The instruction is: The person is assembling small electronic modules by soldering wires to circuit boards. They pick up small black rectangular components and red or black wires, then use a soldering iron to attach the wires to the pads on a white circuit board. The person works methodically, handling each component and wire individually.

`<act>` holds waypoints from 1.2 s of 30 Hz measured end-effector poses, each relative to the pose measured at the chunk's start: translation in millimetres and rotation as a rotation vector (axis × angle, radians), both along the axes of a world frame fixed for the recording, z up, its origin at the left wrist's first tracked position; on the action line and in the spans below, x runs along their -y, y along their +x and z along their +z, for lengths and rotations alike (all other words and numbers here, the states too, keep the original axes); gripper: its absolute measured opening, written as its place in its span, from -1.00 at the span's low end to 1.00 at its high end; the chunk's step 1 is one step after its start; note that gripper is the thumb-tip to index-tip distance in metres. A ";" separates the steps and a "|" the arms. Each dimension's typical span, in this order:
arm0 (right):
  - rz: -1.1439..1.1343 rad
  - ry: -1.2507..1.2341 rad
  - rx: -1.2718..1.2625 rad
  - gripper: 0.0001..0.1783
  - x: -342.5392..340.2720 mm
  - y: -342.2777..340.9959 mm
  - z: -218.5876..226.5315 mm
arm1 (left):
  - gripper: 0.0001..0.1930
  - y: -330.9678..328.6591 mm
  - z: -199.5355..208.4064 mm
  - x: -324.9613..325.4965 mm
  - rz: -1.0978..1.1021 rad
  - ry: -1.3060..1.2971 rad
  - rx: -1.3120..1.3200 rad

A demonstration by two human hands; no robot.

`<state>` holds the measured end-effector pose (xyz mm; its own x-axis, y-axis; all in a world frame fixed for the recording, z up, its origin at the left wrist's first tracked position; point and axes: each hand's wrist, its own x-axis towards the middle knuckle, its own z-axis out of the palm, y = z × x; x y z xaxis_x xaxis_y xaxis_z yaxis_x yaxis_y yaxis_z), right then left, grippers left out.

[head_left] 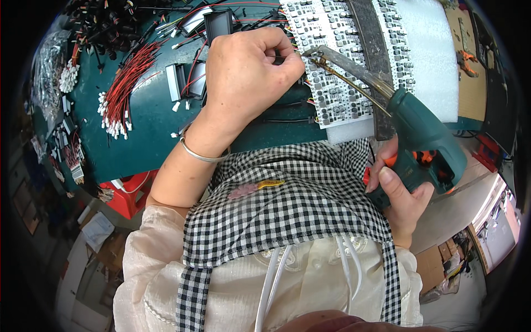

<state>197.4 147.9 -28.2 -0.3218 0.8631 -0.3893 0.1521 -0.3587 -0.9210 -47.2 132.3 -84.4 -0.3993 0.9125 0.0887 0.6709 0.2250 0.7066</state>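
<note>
**Hot tip close to bare fingers over the board panel**

Risk judged first: soldering gun (412, 130) angled in from the right, its metal tip (312, 53) lying just beside the curled fingers of the left hand (243, 72). Easy to burn a fingertip with a small slip of either hand. Could also have bridged neighbouring pads on the crowded panel of small circuit boards (337, 66), since the tip lay low across many rows at once. Thin brass-coloured feed tube alongside the barrel, so stray solder on the wrong pad also possible. Loose black and red leads under the left hand, near enough to the heat for scorched insulation.

Grip of the left hand: closed into a loose fist, fingertips pinched together at the panel's left edge, seemingly on a thin wire; exact thing pinched hidden by the knuckles. Wrist with a silver bangle (202, 155) rested at the near edge of the green worktop (144, 122).

Grip of the right hand (398, 193): wrapped tight round the gun's dark green handle, thumb up the side, orange trigger partly showing between the fingers, held off the near right corner of the worktop.

Panel lying on white foam sheet (426, 55) at the far right of the worktop. Bundle of red wires with white connectors (121, 94) towards the left edge, well apart from both hands.
</note>
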 end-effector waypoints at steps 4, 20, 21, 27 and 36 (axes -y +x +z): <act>0.032 0.004 0.016 -0.54 -2.3 -0.5 4.2 | -0.92 -0.6 -0.9 -0.1 -0.001 0.006 -0.001; -0.109 0.050 -0.130 -0.27 -19.4 5.1 16.0 | -0.91 0.5 0.0 0.3 0.006 -0.001 -0.017; -0.104 0.057 -0.117 -0.21 -17.7 2.0 17.0 | -0.91 0.7 0.1 0.2 0.008 -0.004 -0.011; -0.038 0.015 -0.111 -0.22 -14.0 15.5 12.6 | -0.91 -0.8 0.9 0.4 -0.010 -0.012 0.017; -0.045 -0.065 -0.189 -0.28 -4.5 22.9 6.3 | -0.92 -6.2 -4.3 3.6 -0.150 0.214 0.045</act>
<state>220.3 152.4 -21.9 -0.3562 0.8532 -0.3810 -0.0389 -0.4209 -0.9063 -53.4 128.7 -88.7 -0.2686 0.9242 0.2714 0.6521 -0.0329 0.7574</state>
